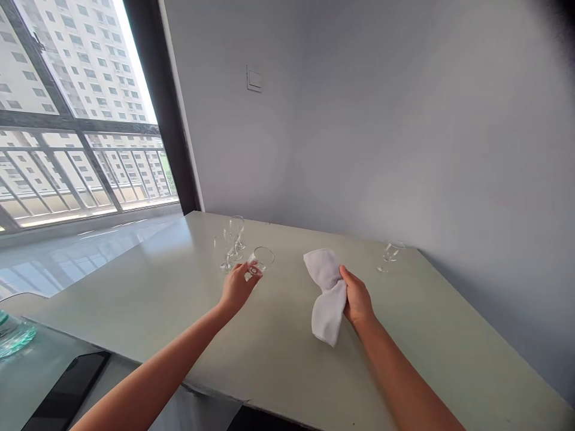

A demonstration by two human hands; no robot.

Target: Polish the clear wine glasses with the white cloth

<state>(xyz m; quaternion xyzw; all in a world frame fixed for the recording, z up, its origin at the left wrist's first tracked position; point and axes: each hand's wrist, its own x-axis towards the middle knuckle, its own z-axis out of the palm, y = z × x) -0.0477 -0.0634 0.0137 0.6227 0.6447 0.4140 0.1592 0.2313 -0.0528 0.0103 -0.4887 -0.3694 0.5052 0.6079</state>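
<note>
Glass (261,261) and white cloth (330,291) are both in hand above the pale table (269,353), farther off than the black phone (65,392) lying at lower left. Close to the phone, a greenish glass vessel (15,340) is cut off by the frame edge. The right hand (358,299) grips the cloth at its pinched middle, thumb on top, with one flap spread above and one hanging below. The left hand (238,290) grasps the glass low down between thumb and fingers, tilted, its mouth facing away. Just beyond it, three stemmed glasses (236,228) stand close together, overlapping in view. Well apart, near the right-hand wall, stands another stemmed glass (392,252). Farther back are a wall switch (254,79), then a railing (121,173) and a tall building (96,57) beyond the window.
</note>
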